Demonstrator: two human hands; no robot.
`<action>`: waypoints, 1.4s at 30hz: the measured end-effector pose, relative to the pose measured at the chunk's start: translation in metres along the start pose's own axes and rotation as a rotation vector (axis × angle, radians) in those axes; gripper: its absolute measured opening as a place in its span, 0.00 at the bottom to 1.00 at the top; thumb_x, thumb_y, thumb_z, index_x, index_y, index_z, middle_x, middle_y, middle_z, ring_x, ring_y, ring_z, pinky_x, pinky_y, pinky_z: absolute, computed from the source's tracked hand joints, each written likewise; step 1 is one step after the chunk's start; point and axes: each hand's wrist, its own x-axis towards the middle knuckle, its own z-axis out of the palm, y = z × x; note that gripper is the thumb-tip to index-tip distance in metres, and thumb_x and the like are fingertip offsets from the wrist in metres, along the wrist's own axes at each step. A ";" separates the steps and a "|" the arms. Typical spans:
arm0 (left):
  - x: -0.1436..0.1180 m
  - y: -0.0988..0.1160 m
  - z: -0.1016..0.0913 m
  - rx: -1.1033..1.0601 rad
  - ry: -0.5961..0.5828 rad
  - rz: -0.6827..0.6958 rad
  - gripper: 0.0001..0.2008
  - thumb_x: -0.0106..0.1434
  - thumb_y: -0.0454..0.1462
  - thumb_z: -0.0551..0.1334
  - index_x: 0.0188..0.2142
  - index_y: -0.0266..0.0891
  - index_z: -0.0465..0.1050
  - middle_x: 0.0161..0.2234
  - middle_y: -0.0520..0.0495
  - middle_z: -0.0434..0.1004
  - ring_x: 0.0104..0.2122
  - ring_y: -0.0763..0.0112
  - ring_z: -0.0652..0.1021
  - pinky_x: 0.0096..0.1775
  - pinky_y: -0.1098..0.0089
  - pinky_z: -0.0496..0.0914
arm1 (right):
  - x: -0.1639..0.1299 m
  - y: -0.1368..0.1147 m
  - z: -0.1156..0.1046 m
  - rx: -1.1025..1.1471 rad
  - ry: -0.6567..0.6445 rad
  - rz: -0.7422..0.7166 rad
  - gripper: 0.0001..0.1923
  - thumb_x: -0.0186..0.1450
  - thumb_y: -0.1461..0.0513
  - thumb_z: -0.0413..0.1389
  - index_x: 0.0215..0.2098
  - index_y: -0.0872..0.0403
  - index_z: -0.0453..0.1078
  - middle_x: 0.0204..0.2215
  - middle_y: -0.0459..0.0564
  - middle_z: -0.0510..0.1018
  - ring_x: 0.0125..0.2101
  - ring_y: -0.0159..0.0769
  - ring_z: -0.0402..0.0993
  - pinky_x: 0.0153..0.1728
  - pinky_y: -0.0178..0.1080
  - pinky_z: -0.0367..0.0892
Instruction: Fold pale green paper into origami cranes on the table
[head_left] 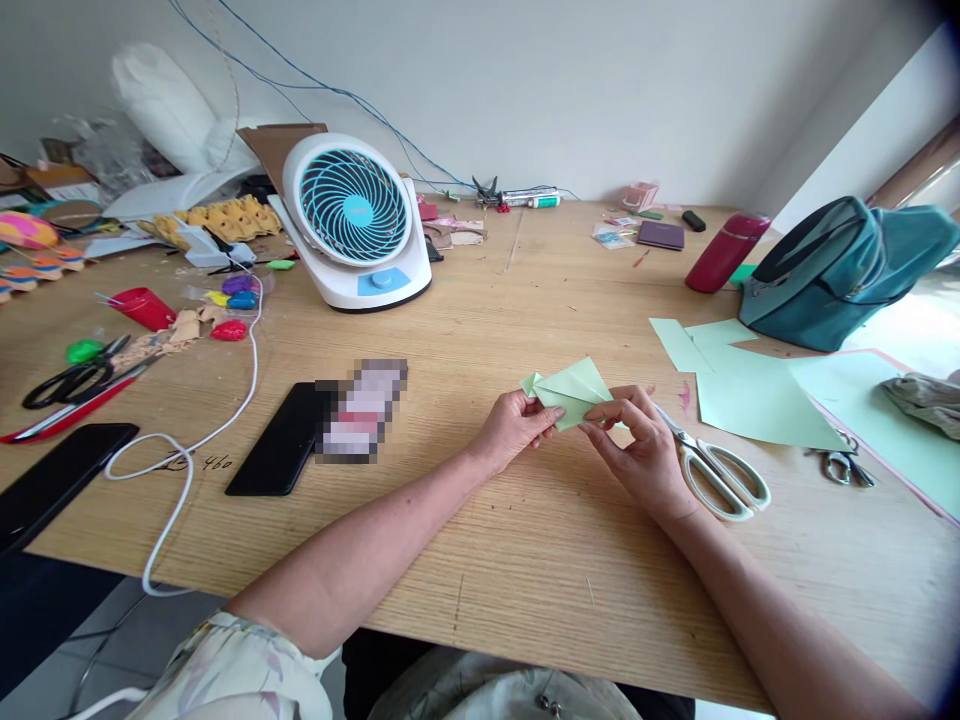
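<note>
I see a wood desk [517,570] under the hands and a pale wall [600,90] past it. My left hand [517,425] and right hand [634,445] both pinch the folded green paper [576,388] between them. Scissors [690,447] lie close by the right hand, in its way; I can't tell if they touch. Farther right are sheets [761,405] and a bag [832,275]. A phone [274,445] lies left of the left hand, with a fan [354,210] behind.

Folded sheet of pale green paper [576,386]: angular outline, diagonal crease across face, small flap at left end. Pose tilted; held between left hand [514,430] and right hand [639,448], over wooden tabletop [495,540].
</note>
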 end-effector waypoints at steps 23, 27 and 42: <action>-0.008 0.006 0.000 0.418 -0.114 0.191 0.12 0.66 0.41 0.58 0.34 0.33 0.72 0.28 0.47 0.77 0.23 0.77 0.73 0.27 0.76 0.67 | -0.008 0.020 0.006 0.300 0.052 0.416 0.12 0.63 0.53 0.62 0.30 0.51 0.69 0.26 0.44 0.71 0.27 0.33 0.67 0.29 0.37 0.65; -0.012 0.007 0.001 0.611 -0.075 0.273 0.15 0.69 0.41 0.55 0.31 0.35 0.73 0.26 0.48 0.76 0.24 0.74 0.74 0.32 0.73 0.68 | -0.008 0.019 0.007 0.324 0.054 0.452 0.13 0.63 0.52 0.62 0.29 0.51 0.68 0.24 0.44 0.71 0.24 0.32 0.67 0.25 0.36 0.63; -0.013 0.003 0.001 0.852 0.009 0.393 0.15 0.69 0.41 0.58 0.28 0.37 0.74 0.27 0.46 0.79 0.27 0.70 0.75 0.33 0.71 0.65 | -0.009 0.020 0.010 0.335 0.034 0.489 0.15 0.61 0.50 0.63 0.28 0.52 0.69 0.22 0.43 0.71 0.21 0.30 0.62 0.21 0.34 0.57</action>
